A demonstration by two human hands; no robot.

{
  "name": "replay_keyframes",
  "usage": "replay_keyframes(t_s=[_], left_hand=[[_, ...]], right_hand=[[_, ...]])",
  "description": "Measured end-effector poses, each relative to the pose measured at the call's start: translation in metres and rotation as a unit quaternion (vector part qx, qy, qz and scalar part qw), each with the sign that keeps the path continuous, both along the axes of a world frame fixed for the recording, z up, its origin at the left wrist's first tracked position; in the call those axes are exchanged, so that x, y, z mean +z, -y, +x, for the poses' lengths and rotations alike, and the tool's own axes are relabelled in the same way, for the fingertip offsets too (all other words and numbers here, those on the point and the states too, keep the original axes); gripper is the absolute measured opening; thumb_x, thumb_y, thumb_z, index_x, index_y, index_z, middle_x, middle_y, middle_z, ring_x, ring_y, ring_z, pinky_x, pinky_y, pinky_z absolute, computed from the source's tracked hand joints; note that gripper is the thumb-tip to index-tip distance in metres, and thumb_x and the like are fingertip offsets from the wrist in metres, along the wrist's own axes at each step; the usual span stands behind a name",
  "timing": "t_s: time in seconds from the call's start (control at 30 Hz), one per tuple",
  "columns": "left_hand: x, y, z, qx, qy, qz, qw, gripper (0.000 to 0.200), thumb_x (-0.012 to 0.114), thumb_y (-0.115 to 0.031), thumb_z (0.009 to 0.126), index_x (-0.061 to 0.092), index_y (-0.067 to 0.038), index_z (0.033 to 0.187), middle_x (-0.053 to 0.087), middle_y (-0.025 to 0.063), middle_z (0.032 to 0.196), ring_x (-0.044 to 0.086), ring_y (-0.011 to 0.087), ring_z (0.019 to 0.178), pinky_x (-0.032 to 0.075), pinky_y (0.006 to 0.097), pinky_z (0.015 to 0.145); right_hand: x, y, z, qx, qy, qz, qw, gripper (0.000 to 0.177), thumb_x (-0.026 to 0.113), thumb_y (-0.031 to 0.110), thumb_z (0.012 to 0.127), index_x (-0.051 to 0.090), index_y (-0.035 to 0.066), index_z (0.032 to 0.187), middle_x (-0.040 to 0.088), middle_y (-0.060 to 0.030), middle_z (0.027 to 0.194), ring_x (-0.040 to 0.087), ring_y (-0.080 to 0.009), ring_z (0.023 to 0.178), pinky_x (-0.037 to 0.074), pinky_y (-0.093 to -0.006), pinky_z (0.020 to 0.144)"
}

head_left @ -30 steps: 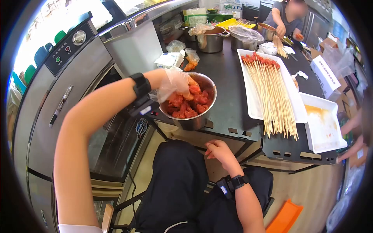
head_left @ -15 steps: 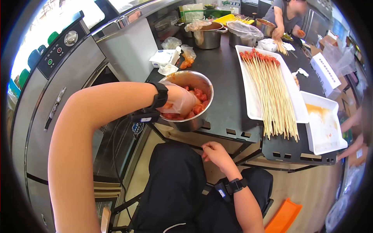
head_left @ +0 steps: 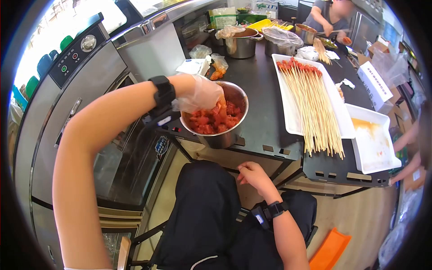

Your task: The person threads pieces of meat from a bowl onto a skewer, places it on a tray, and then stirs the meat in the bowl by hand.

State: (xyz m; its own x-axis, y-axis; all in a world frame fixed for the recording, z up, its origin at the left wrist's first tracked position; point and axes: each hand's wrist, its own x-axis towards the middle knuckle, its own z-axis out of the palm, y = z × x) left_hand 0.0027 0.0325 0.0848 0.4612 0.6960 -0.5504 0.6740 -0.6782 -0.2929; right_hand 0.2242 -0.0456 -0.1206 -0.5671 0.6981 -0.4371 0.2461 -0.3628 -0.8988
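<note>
One gloved left hand (head_left: 209,96) is dangling over the red meat (head_left: 203,120) inside the steel pot (head_left: 219,141), at eleven o'clock; whether it's clutching pieces, I cannot tell. Careful handling probably means working below the rim. At five o'clock, the right hand (head_left: 254,174) is curling loosely, apparently holding nothing.

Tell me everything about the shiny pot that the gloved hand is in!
The round metal pot has shiny walls, a thin rim and an open top; no handle shows. It stands upright on the black table, by the edge, with red meat chunks inside. The left hand, in a clear plastic glove, reaches in; I can't tell if it touches the rim.
</note>
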Motion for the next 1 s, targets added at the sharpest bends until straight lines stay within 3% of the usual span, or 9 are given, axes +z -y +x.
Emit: replay_keyframes(t_s=[0.17, 0.23, 0.33, 0.57, 0.77, 0.9, 0.93, 0.97, 1.0], left_hand=[[0.008, 0.012, 0.01, -0.099, -0.069, -0.194, 0.974, 0.024, 0.06, -0.006, 0.068, 0.065, -0.013, 0.089, 0.059, 0.0101, 0.089, 0.057, 0.0297, 0.077, 0.046, 0.0417, 0.061], [-0.027, 0.013, 0.009, -0.138, -0.101, -0.103, 0.98, 0.025, 0.061, -0.011, 0.069, 0.065, -0.014, 0.094, 0.06, 0.0087, 0.094, 0.057, 0.0297, 0.086, 0.046, 0.0411, 0.068], [-0.019, 0.01, 0.052, 0.253, -0.096, -0.11, 0.956, 0.04, 0.065, -0.026, 0.069, 0.06, -0.015, 0.107, 0.059, 0.0081, 0.107, 0.057, 0.0274, 0.097, 0.045, 0.0416, 0.078], [-0.078, -0.019, 0.021, 0.289, 0.056, -0.114, 0.949, 0.025, 0.046, -0.013, 0.08, 0.057, -0.012, 0.103, 0.062, 0.0096, 0.09, 0.06, 0.0245, 0.082, 0.044, 0.0352, 0.074], [-0.023, 0.006, 0.055, 0.275, 0.018, -0.068, 0.959, 0.028, 0.042, -0.011, 0.083, 0.058, -0.011, 0.106, 0.062, 0.0118, 0.098, 0.061, 0.0271, 0.087, 0.044, 0.0384, 0.078], [-0.035, -0.016, 0.032, 0.205, 0.055, -0.08, 0.974, 0.032, 0.063, -0.005, 0.058, 0.065, -0.005, 0.089, 0.064, 0.0116, 0.075, 0.061, 0.0292, 0.071, 0.048, 0.0403, 0.06], [-0.03, -0.016, 0.023, 0.037, 0.05, -0.071, 0.996, 0.021, 0.062, -0.008, 0.061, 0.065, -0.005, 0.081, 0.064, 0.0092, 0.072, 0.061, 0.0267, 0.067, 0.048, 0.0361, 0.057], [-0.028, -0.025, 0.022, -0.354, -0.184, -0.076, 0.914, 0.016, 0.063, -0.011, 0.062, 0.065, -0.004, 0.076, 0.063, 0.0091, 0.07, 0.06, 0.0256, 0.064, 0.047, 0.0361, 0.056], [-0.027, -0.028, 0.019, -0.375, -0.228, -0.113, 0.891, 0.015, 0.062, -0.011, 0.063, 0.065, -0.004, 0.077, 0.063, 0.0093, 0.07, 0.06, 0.0254, 0.064, 0.046, 0.0367, 0.056]], right_hand=[[0.004, 0.004, -0.003, 0.017, -0.001, 0.007, 1.0, 0.024, 0.048, 0.016, 0.085, 0.055, -0.003, 0.099, 0.058, -0.0069, 0.074, 0.053, -0.012, 0.062, 0.046, -0.0236, 0.061], [-0.003, 0.006, -0.006, 0.019, -0.012, 0.014, 1.0, 0.024, 0.048, 0.016, 0.085, 0.055, -0.003, 0.098, 0.058, -0.0071, 0.074, 0.053, -0.0121, 0.063, 0.046, -0.0236, 0.061], [0.004, 0.004, -0.006, 0.025, -0.006, 0.023, 0.999, 0.024, 0.047, 0.016, 0.086, 0.055, -0.003, 0.097, 0.057, -0.0071, 0.074, 0.054, -0.0123, 0.063, 0.046, -0.0238, 0.06], [-0.004, 0.002, -0.015, 0.047, -0.009, 0.032, 0.998, 0.025, 0.047, 0.018, 0.086, 0.055, -0.004, 0.095, 0.057, -0.008, 0.073, 0.054, -0.0127, 0.062, 0.046, -0.0247, 0.059], [-0.003, -0.004, -0.01, 0.037, -0.007, 0.03, 0.999, 0.024, 0.047, 0.015, 0.085, 0.055, -0.004, 0.097, 0.057, -0.0081, 0.072, 0.055, -0.013, 0.061, 0.045, -0.0243, 0.058], [0.005, 0.0, -0.005, 0.03, -0.018, 0.026, 0.999, 0.024, 0.047, 0.015, 0.085, 0.055, -0.003, 0.098, 0.058, -0.0071, 0.072, 0.054, -0.0124, 0.061, 0.045, -0.0238, 0.058], [0.003, 0.002, -0.003, 0.03, -0.018, 0.02, 0.999, 0.024, 0.047, 0.015, 0.085, 0.055, -0.003, 0.098, 0.058, -0.0071, 0.072, 0.054, -0.0124, 0.061, 0.045, -0.0238, 0.058], [0.002, 0.002, -0.001, 0.028, -0.019, 0.02, 0.999, 0.024, 0.047, 0.015, 0.085, 0.055, -0.003, 0.098, 0.058, -0.007, 0.072, 0.054, -0.0122, 0.06, 0.045, -0.0236, 0.058], [0.002, 0.001, 0.0, 0.027, -0.02, 0.022, 0.999, 0.024, 0.047, 0.015, 0.085, 0.055, -0.003, 0.098, 0.058, -0.0069, 0.072, 0.054, -0.012, 0.06, 0.044, -0.0234, 0.058]])
